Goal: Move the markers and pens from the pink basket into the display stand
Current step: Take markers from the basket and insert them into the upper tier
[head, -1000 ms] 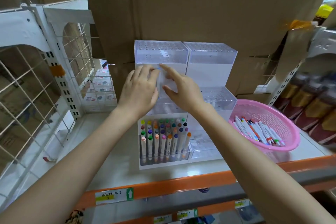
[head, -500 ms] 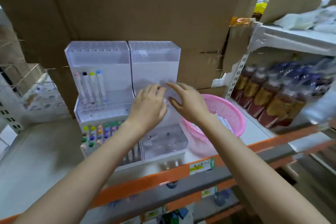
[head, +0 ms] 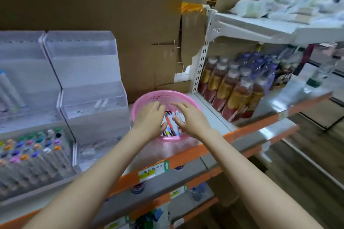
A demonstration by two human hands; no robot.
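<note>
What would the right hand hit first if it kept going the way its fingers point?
Probably the pens and markers heaped in the pink basket: the right hand points forward and down over them. Depth is unclear; if it runs level, the basket's far wall comes first.

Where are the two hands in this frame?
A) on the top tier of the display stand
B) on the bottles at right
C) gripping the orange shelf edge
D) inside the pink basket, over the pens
D: the left hand and right hand both reach inside the rim of the pink basket, fingers spread over the markers and pens.
</note>
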